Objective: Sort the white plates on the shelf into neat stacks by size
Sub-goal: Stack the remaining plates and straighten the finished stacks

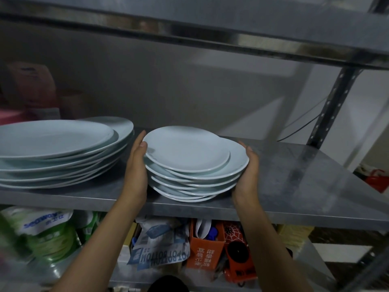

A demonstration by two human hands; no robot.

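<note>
On the steel shelf, head view:
Small plate stack (195, 165): near the front edge of the steel shelf (305, 186), toward its middle; white plates lie skewed on one another, rims out of line.
Large plate stack (61, 152): at the shelf's left end, just beside the small stack, also fanned unevenly.
Left hand (136, 165): fingers straight, palm pressed flat against the small stack's left side.
Right hand (248, 171): fingers straight, palm against the stack's right side; neither hand clamps a rim.
Handling: glazed ceramic, likely stiff, heavy as a pile, slick and chippable; squeeze rims from both sides to square them, or lift from underneath.
Writing: green bag (48, 234) below reads "seaway"; crumpled packet (160, 247), upside down, reads "POT BOTTOM"; orange box (206, 247) carries Chinese characters I cannot make out.
</note>
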